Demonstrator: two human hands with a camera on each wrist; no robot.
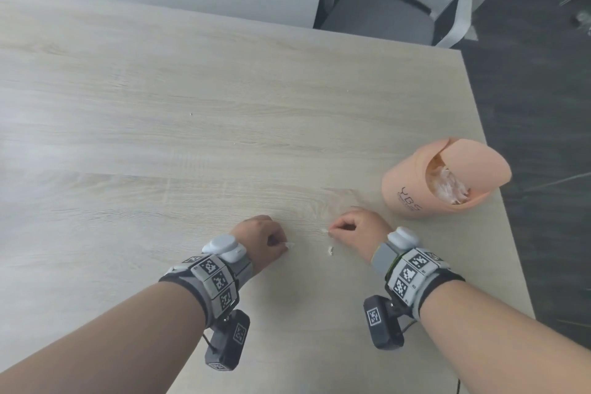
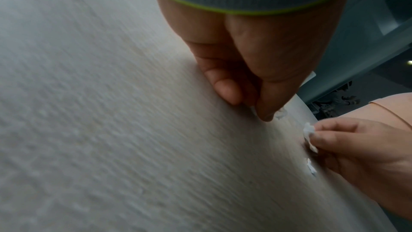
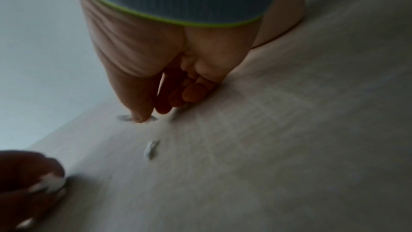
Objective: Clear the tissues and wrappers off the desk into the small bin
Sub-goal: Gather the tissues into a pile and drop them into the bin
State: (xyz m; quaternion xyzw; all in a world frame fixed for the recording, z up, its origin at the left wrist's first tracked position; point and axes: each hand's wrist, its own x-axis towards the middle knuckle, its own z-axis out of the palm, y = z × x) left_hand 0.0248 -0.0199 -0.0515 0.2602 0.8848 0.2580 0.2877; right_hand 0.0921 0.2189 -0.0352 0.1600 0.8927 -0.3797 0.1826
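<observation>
Both hands rest low on the pale wooden desk, close together. My left hand pinches a small white tissue scrap between thumb and fingertip; the same scrap shows in the left wrist view. My right hand pinches another tissue scrap, also seen as a white bit at its fingertips. A third loose scrap lies on the desk between the hands, and it appears as a small strip in the right wrist view. The small pink bin stands just right of my right hand.
The bin's swing lid is tilted, and crumpled tissues or wrappers show inside. The desk's right edge runs close behind the bin. A grey chair stands beyond the far edge.
</observation>
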